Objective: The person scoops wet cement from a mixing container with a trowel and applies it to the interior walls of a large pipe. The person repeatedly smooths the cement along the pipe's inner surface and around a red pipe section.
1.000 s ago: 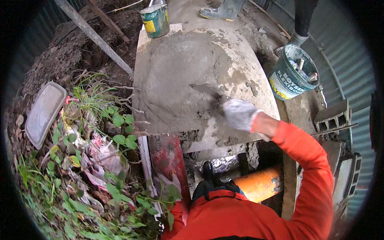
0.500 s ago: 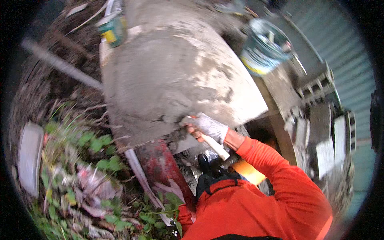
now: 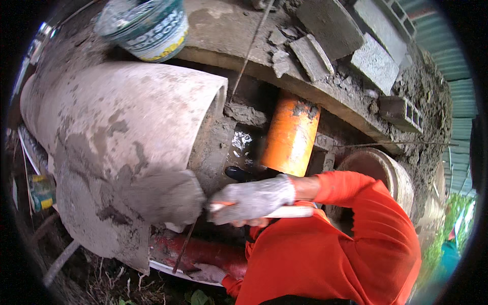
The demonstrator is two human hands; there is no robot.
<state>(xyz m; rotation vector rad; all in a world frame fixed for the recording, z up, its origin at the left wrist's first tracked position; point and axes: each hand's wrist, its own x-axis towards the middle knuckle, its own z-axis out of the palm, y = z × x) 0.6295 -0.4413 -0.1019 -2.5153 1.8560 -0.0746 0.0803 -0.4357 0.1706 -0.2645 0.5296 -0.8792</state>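
My right hand (image 3: 251, 200), in a dirty light glove, is closed round the pale handle of a trowel (image 3: 168, 198). The trowel's blade is grey with wet mortar and blurred, and it lies over the near end of a large concrete pipe (image 3: 152, 107). Wet mortar (image 3: 96, 203) coats the pipe's left and near side; its top right is pale and only spotted. Low in the view, my gloved left hand (image 3: 208, 273) rests with its fingers stretched out on a white strip along a red pipe (image 3: 203, 253).
A green and white bucket (image 3: 152, 30) stands behind the pipe. An orange pipe (image 3: 292, 134) crosses a wet trench. Concrete blocks (image 3: 373, 63) and rubble lie on the far ledge. A thin rod (image 3: 251, 51) slants over the trench; another round pipe (image 3: 399, 178) sits at right.
My view has swung right, bringing the orange pipe and blocks into fuller sight. The trowel blade now shows over the pipe's near end, and my left hand has come into view.
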